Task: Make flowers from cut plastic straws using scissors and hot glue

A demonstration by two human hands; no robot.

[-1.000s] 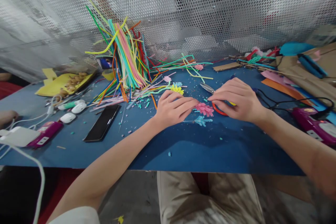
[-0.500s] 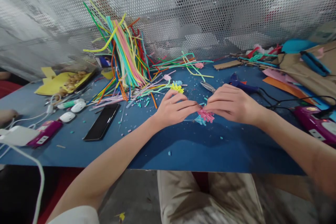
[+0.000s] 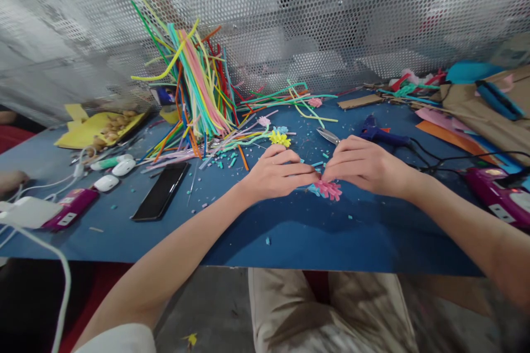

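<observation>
Both hands work close over the blue flat-topped table (image 3: pixel 248 245). The left hand (image 3: pixel 284 174) pinches the left end of a pink, tufted, fuzzy-stem piece (image 3: pixel 331 191) between thumb and fingers; the right hand (image 3: pixel 360 166) has its fingertips drawn together at the same end, seemingly also gripping it, though the exact contact is hidden. The tufts point right and toward the wearer, partly covering a pale-blue fuzzy piece (image 3: pixel 315 190). Step in hand judged to be shaping or fastening the gathered end. Technique: hold firm with the left, make small even turns with the right, and keep fingers off the tufts so the pile is not flattened. Grey metal scissor blades (image 3: pixel 328 136) jut out beyond the right knuckles; best kept clear of the fingertips. Containers: a yellow shallow tray or sheet (image 3: pixel 74 138) bears small tan bulb-shaped pieces (image 3: pixel 111 131). A small yellow cup-like object (image 3: pixel 169 116) stands beside the upright bundle of multicoloured fuzzy stems (image 3: pixel 199 83); contents cannot be read, nor what supports the bundle.
</observation>
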